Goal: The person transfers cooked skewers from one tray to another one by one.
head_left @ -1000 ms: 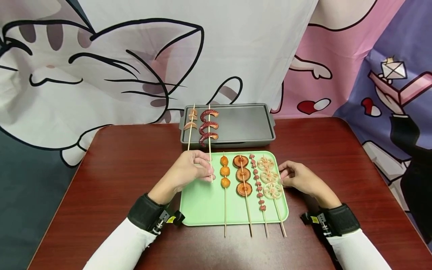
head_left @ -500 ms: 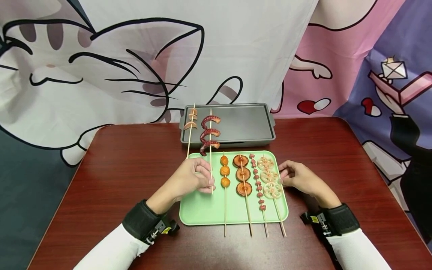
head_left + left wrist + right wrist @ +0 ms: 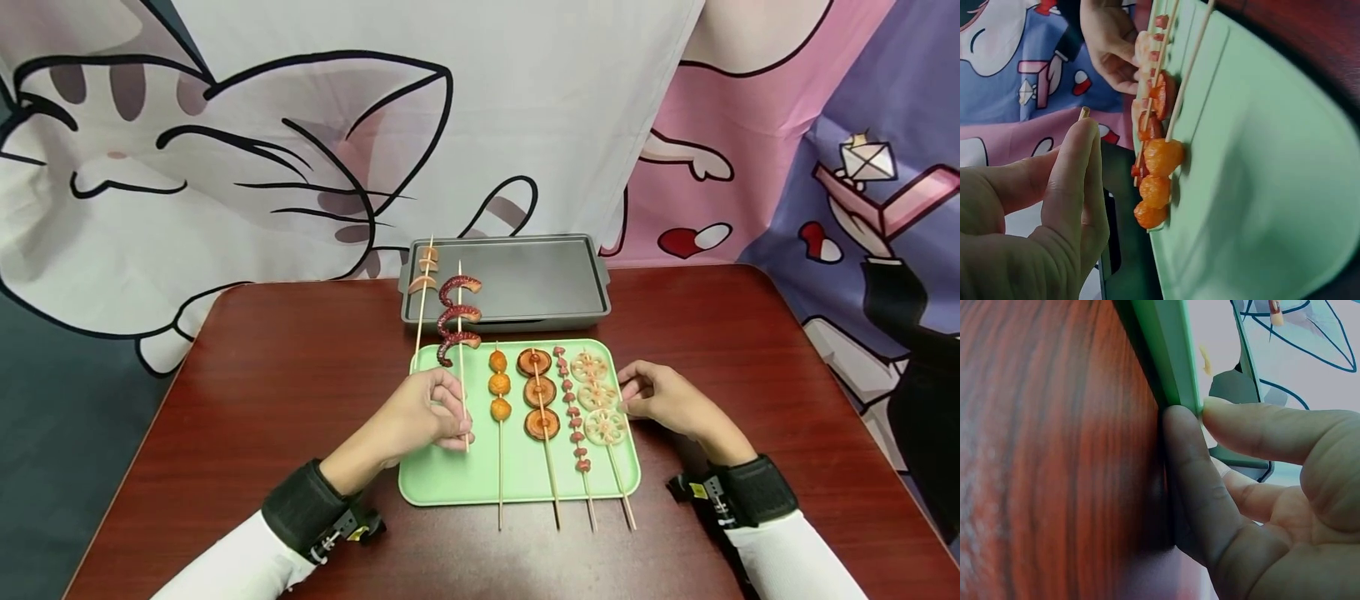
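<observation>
My left hand (image 3: 431,410) pinches the bare stick of a skewer with three curled dark-red octopus tentacles (image 3: 460,314), held over the left part of the green tray (image 3: 450,487). In the left wrist view the stick's end pokes out past the fingertips (image 3: 1088,128). My right hand (image 3: 660,396) pinches the tray's right rim between thumb and finger, as the right wrist view shows. On the tray lie skewers of orange balls (image 3: 499,385), brown mushroom slices (image 3: 541,393), small reddish pieces (image 3: 573,417) and lotus root slices (image 3: 598,396).
Behind the tray stands a grey baking pan (image 3: 532,275). A skewer with tan pieces (image 3: 423,271) reaches over the pan's left side, its lower end hidden behind my left hand. A printed curtain (image 3: 570,108) hangs beyond the brown table (image 3: 300,350).
My left hand has drawn the octopus skewer back toward me and slightly left, off most of the grey pan and over the green tray. My right hand stays at the tray's rim.
</observation>
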`<state>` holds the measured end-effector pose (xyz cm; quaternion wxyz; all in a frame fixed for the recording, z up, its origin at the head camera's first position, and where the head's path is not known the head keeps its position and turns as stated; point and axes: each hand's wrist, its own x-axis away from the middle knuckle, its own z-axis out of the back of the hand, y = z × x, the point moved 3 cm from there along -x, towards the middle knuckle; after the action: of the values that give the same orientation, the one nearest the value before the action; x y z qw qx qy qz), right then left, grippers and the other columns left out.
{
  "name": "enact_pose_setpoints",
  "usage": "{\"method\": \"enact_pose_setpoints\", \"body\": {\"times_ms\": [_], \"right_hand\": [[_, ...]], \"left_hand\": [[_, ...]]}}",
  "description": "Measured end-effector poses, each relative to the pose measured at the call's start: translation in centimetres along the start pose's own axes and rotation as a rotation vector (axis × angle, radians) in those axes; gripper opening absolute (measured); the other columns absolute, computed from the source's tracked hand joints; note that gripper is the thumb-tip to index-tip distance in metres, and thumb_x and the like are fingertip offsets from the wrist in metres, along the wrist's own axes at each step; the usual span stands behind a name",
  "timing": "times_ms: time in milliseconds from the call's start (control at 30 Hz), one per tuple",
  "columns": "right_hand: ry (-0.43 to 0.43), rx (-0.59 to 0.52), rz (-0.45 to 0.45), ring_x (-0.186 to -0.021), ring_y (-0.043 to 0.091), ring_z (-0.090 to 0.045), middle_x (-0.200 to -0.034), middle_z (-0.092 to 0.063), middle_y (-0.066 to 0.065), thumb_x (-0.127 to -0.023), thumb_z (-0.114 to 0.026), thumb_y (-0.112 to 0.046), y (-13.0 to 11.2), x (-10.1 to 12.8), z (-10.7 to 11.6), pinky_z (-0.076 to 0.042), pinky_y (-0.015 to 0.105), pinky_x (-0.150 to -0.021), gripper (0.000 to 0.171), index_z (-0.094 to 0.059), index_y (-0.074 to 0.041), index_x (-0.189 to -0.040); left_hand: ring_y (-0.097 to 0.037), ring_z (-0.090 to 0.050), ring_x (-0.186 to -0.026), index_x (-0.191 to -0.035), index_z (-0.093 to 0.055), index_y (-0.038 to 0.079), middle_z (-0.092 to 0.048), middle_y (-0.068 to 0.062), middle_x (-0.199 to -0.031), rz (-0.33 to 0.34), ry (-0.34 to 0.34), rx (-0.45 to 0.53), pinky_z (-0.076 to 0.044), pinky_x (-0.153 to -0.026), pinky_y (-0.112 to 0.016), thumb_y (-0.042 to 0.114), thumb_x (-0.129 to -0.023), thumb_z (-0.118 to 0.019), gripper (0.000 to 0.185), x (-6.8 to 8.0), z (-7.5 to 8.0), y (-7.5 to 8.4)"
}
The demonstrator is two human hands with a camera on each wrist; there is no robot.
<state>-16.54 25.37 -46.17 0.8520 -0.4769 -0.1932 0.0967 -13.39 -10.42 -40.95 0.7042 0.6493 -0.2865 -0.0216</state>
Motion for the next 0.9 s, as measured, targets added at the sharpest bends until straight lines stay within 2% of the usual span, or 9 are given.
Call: {"method": "enact_pose_setpoints", "body": {"times_ms": [300,567,900], "right_hand": [[0.015,0.018,0.008,-0.079,0.015,-0.061,-0.093,-0.067,0.015,-0.088,-0.075,0.001,0.2,-0.1,0.0,-0.053,0.022,-0.065,0.038,-0.059,0.011,-0.120],[0.016,0.030,0.004,-0.080,0.016,-0.061,-0.093,-0.066,0.015,-0.088,-0.075,0.001,0.1,-0.1,0.0,-0.053,0.022,-0.065,0.037,-0.059,0.012,-0.120],[0.009,0.015,0.014,-0.078,0.014,-0.060,-0.093,-0.065,0.015,-0.089,-0.072,0.003,0.1,-0.1,0.0,-0.053,0.022,-0.065,0.037,-0.058,0.012,-0.122]], "left_hand": [[-0.026,-0.075,-0.075,-0.117,-0.043,-0.016,-0.061,-0.020,-0.091,0.012,-0.020,-0.005,-0.067,-0.074,-0.043,-0.021,-0.088,-0.063,0.036,1.1,0.0,-0.6],[-0.026,-0.074,-0.073,-0.113,-0.045,-0.016,-0.062,-0.024,-0.090,0.010,-0.045,-0.015,-0.067,-0.072,-0.043,-0.021,-0.087,-0.062,0.032,1.9,-0.3,-1.6],[-0.026,-0.075,-0.074,-0.112,-0.045,-0.017,-0.062,-0.022,-0.089,0.038,-0.070,0.001,-0.067,-0.071,-0.041,-0.021,-0.086,-0.064,0.032,2.6,-0.9,-2.7]]}}
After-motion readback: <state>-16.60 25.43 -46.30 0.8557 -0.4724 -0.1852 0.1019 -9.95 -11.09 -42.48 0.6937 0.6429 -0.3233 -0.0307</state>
